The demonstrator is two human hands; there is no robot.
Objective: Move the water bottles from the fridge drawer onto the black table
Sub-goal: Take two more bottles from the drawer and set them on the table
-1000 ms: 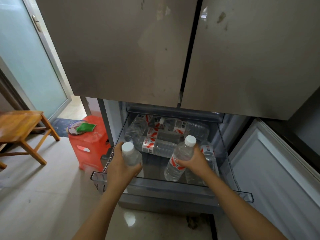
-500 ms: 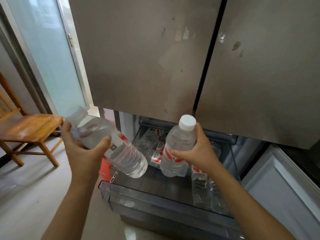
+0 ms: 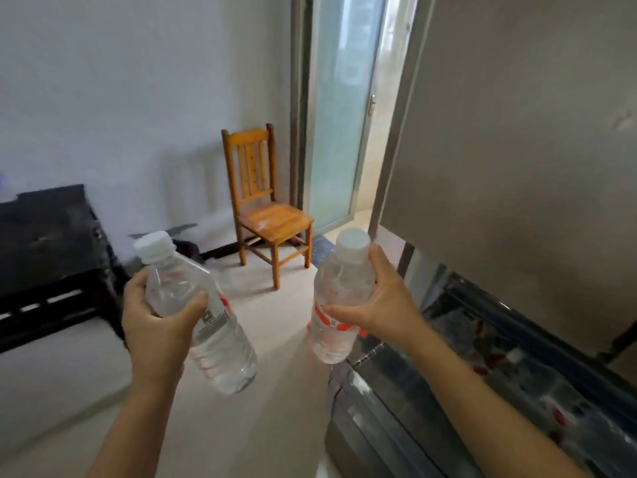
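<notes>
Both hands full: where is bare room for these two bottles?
The table's top, from the wall to its front edge, looks bare, though blurred. The floor between it and the chair is open. The drawer is crowded with bottles.

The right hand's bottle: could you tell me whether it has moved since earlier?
Yes. The bottle in the right hand has left the drawer and is now past its corner, over the floor.
</notes>
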